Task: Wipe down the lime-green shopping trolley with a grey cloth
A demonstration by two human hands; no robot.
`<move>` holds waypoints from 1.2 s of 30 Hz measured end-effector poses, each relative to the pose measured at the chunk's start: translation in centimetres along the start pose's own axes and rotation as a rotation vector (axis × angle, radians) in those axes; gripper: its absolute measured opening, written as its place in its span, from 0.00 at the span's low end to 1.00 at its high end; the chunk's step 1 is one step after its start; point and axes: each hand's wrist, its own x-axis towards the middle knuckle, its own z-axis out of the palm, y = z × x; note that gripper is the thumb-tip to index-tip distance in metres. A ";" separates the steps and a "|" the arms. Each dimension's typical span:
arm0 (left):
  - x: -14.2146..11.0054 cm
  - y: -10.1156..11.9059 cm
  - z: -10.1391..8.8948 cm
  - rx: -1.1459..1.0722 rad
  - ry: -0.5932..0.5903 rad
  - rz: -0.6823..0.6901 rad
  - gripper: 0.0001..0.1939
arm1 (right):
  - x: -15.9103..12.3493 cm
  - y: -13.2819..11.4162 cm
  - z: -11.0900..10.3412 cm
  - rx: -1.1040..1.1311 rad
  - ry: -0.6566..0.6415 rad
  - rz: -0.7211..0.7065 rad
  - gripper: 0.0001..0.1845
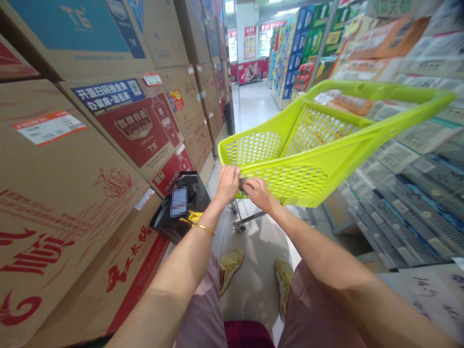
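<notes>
A lime-green plastic shopping cart stands in a store aisle in front of me, its mesh basket tilted up to the right. My left hand grips the near rim of the basket with curled fingers; a gold bangle sits on that wrist. My right hand is closed right beside it at the same rim, on a small dark part I cannot make out. The cart's metal frame and a wheel show below my hands.
Stacked brown cardboard cartons wall the left side. A black bag rests against them near my left forearm. Shelves of boxed goods line the right. The tiled aisle floor runs ahead to distant shelving.
</notes>
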 end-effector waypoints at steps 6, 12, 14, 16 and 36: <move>0.9 -0.5 0.3 -0.093 -0.003 -0.026 0.14 | -1.1 0.1 0.5 -0.044 -0.117 -0.043 0.10; 1.2 -1.0 -0.1 -0.153 -0.035 -0.036 0.14 | 1.9 0.6 -1.9 -0.081 0.085 0.039 0.10; 1.3 -1.3 -0.3 -0.171 -0.043 -0.040 0.14 | 3.0 0.6 -2.7 -0.101 0.180 0.082 0.11; 1.3 -1.5 -0.6 -0.187 -0.053 -0.047 0.14 | 3.8 0.5 -3.3 -0.106 0.242 0.103 0.11; 1.5 -2.6 -1.1 -0.241 -0.040 -0.044 0.16 | 1.6 -2.2 -0.5 -0.111 0.003 -0.174 0.08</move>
